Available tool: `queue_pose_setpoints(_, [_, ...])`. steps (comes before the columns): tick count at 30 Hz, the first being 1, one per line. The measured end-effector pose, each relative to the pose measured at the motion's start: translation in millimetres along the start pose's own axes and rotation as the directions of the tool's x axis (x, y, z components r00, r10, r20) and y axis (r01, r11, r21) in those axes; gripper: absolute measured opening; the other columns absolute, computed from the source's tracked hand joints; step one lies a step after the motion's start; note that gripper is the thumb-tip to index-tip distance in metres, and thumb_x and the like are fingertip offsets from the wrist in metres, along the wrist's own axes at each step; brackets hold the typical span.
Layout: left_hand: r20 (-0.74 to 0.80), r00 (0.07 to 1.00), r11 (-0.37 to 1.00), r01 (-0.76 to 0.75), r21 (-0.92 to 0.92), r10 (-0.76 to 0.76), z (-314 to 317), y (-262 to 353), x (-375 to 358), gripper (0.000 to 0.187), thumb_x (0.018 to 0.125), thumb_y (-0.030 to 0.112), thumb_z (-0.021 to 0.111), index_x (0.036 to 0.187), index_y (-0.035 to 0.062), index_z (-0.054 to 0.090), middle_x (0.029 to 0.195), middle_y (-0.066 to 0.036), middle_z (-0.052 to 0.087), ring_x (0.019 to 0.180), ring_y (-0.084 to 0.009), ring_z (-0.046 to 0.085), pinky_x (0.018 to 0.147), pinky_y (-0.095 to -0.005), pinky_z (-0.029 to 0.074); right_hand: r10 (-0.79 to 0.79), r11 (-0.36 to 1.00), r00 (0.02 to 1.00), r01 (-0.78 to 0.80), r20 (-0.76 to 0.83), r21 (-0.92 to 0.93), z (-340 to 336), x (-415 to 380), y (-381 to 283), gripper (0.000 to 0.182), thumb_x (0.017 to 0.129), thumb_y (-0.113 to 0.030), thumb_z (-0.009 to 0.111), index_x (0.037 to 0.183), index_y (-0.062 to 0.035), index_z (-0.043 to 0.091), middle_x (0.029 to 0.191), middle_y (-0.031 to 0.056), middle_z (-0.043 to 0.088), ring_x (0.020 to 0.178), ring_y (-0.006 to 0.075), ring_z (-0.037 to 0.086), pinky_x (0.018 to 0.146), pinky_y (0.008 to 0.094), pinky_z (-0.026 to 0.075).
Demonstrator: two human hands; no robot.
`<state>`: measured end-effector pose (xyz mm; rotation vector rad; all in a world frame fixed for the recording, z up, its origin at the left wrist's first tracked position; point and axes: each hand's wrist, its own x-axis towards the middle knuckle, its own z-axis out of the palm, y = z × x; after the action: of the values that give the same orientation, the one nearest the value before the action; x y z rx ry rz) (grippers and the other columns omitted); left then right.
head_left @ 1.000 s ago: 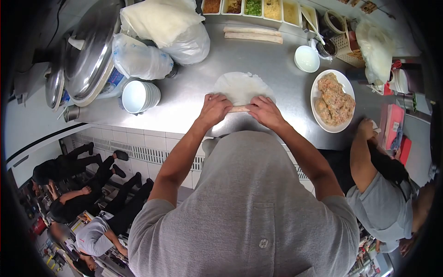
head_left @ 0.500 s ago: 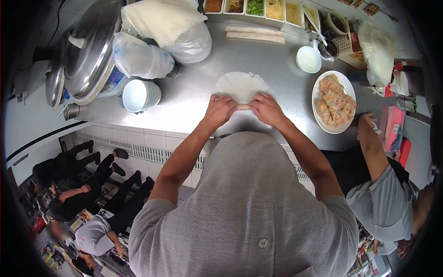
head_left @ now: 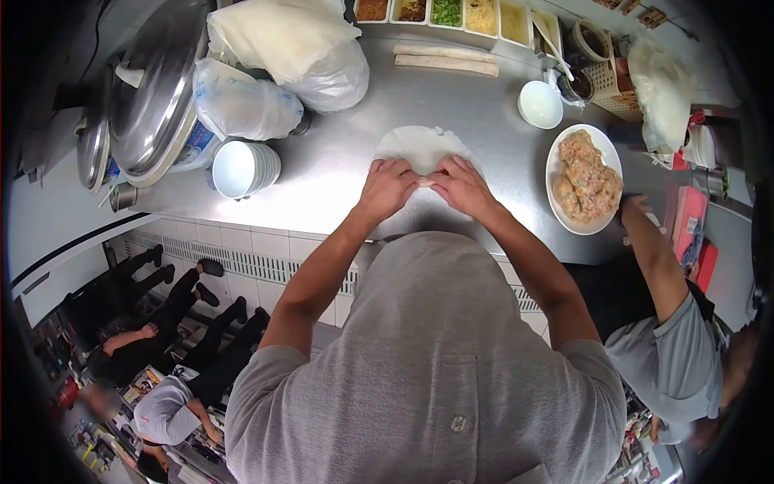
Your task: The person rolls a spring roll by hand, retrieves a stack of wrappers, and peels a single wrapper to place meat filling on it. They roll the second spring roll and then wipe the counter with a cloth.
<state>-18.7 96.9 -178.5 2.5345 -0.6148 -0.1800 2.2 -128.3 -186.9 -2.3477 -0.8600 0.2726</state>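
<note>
A thin, pale round wrapper sheet (head_left: 419, 142) lies flat on the steel counter, its near edge rolled up into a narrow roll (head_left: 425, 182). My left hand (head_left: 389, 185) has its fingers curled over the left end of that roll. At the right end my right hand (head_left: 459, 185) grips in the same way, with the two thumbs close together. What is inside the roll is hidden by my fingers. Farther back, two long pale rolls (head_left: 446, 60) lie side by side. To the right stands a white oval plate (head_left: 555, 181) heaped with chunky minced filling (head_left: 587, 179).
Stacked white bowls (head_left: 235, 169), plastic bags (head_left: 282, 64) and a large lidded pot (head_left: 153, 89) stand left. Topping trays (head_left: 447, 13) line the back. A small white bowl (head_left: 539, 105) sits behind the plate. A co-worker's hand (head_left: 635, 206) is at the plate's right.
My hands have drawn slightly closer together, still on the roll. The co-worker's hand has shifted a little toward the plate.
</note>
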Motion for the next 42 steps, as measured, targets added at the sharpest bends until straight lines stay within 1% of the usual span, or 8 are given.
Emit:
queue_pose_setpoints(16, [0.106, 0.994, 0.997, 0.034, 0.062, -0.041, -8, -4, 11, 0.022, 0.084, 0.022, 0.072, 0.105, 0.0162, 0.073, 0.103, 0.001, 0.066, 0.104, -0.0215, 0.058, 0.091, -0.0418, 0.039, 0.006, 0.997, 1.000, -0.005, 0.017, -0.079, 6, 9, 4, 0.018, 0.086, -0.021, 0.069, 0.102, -0.0128, 0.070, 0.104, 0.0034, 0.057, 0.107, 0.0226, 0.053, 0.093, 0.0407, 0.042])
queue_pose_setpoints(18, [-0.118, 0.993, 1.000, -0.015, -0.012, 0.014, -4, 0, 10, 0.022, 0.079, 0.018, 0.074, 0.101, 0.0150, 0.073, 0.100, 0.000, 0.064, 0.102, -0.0213, 0.059, 0.089, -0.0412, 0.039, 0.015, 0.997, 0.998, -0.010, 0.056, -0.081, 5, 11, 5, 0.018, 0.087, -0.021, 0.069, 0.102, -0.0125, 0.070, 0.104, 0.0033, 0.057, 0.108, 0.0227, 0.052, 0.094, 0.0407, 0.041])
queue_pose_setpoints(19, [-0.117, 0.993, 1.000, -0.015, -0.012, 0.013, -3, 0, 10, 0.022, 0.079, 0.018, 0.074, 0.101, 0.0150, 0.073, 0.100, 0.000, 0.064, 0.102, -0.0213, 0.059, 0.089, -0.0412, 0.039, 0.015, 0.997, 0.998, -0.010, 0.056, -0.081, 4, 12, 5, 0.018, 0.087, -0.021, 0.069, 0.102, -0.0125, 0.070, 0.104, 0.0033, 0.057, 0.108, 0.0227, 0.052, 0.094, 0.0407, 0.041])
queue_pose_setpoints(25, [-0.013, 1.000, 0.999, -0.004, 0.045, 0.004, 4, -9, 10, 0.024, 0.079, 0.016, 0.074, 0.103, 0.0147, 0.071, 0.105, 0.000, 0.064, 0.102, -0.0210, 0.059, 0.091, -0.0398, 0.040, 0.040, 0.995, 0.998, -0.034, 0.057, -0.095, 6, 13, 7, 0.016, 0.086, -0.021, 0.069, 0.100, -0.0122, 0.070, 0.105, 0.0039, 0.057, 0.108, 0.0232, 0.052, 0.094, 0.0412, 0.041])
queue_pose_setpoints(27, [0.022, 1.000, 0.999, -0.012, 0.045, 0.011, 1, -11, 12, 0.024, 0.080, 0.015, 0.073, 0.103, 0.0144, 0.071, 0.103, -0.001, 0.064, 0.101, -0.0210, 0.059, 0.091, -0.0400, 0.040, -0.048, 0.994, 0.997, 0.042, -0.063, -0.096, 5, 12, 7, 0.016, 0.084, -0.021, 0.071, 0.097, -0.0117, 0.070, 0.104, 0.0043, 0.056, 0.107, 0.0238, 0.052, 0.093, 0.0413, 0.042])
queue_pose_setpoints(34, [0.071, 0.997, 0.998, -0.011, 0.058, 0.007, -6, -7, 21, 0.023, 0.079, 0.016, 0.072, 0.102, 0.0138, 0.069, 0.102, -0.004, 0.064, 0.101, -0.0223, 0.060, 0.091, -0.0410, 0.040, 0.047, 0.996, 0.999, -0.046, 0.015, -0.080, -2, 16, 9, 0.021, 0.082, -0.022, 0.073, 0.100, -0.0107, 0.068, 0.107, 0.0044, 0.057, 0.109, 0.0242, 0.053, 0.092, 0.0419, 0.042])
queue_pose_setpoints(37, [-0.001, 0.999, 0.999, -0.037, 0.034, 0.037, 1, -1, 27, 0.024, 0.077, 0.016, 0.072, 0.101, 0.0131, 0.067, 0.101, -0.006, 0.063, 0.102, -0.0236, 0.060, 0.092, -0.0416, 0.040, 0.082, 0.989, 0.994, -0.073, 0.070, -0.131, -1, 21, 6, 0.021, 0.082, -0.021, 0.073, 0.099, -0.0102, 0.068, 0.107, 0.0046, 0.058, 0.110, 0.0248, 0.053, 0.092, 0.0423, 0.042])
queue_pose_setpoints(42, [0.102, 0.995, 1.000, 0.019, 0.009, -0.020, 5, -7, 32, 0.024, 0.077, 0.014, 0.071, 0.100, 0.0130, 0.066, 0.099, -0.005, 0.063, 0.103, -0.0232, 0.060, 0.094, -0.0421, 0.039, 0.055, 0.988, 0.996, -0.045, 0.068, -0.145, -3, 22, 8, 0.020, 0.083, -0.021, 0.072, 0.099, -0.0103, 0.066, 0.107, 0.0053, 0.060, 0.112, 0.0245, 0.055, 0.095, 0.0426, 0.041])
